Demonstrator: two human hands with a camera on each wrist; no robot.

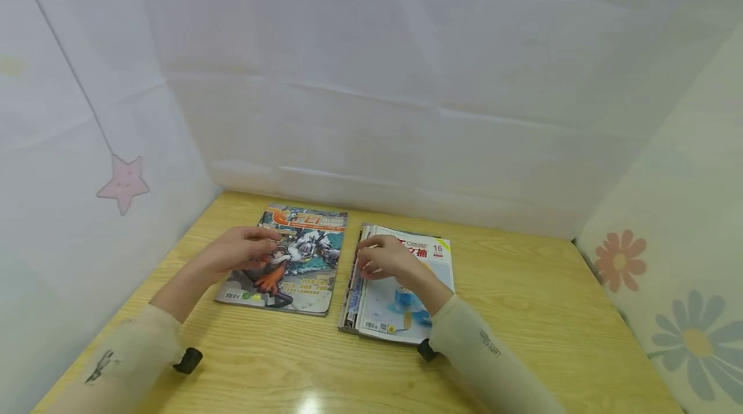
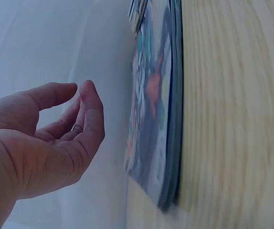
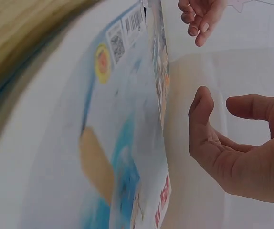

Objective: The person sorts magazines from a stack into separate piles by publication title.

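Head view: nearest us, our left hand hovers loose-fingered, gripping nothing, over the lone comic magazine lying flat on the table, our right hand likewise relaxed over the magazine stack beside it; sorting looks barely started; only "16" reads.

1. Both forearms covered by pale beige, close-fitting sleeves ending at the wrists; left hand and right hand bare.
2. Left sleeve: dark smudgy print on the upper side.
3. Right sleeve: small dark lettering near the cuff, too small to read.
4. Black rounded device under each forearm: left one, right one.
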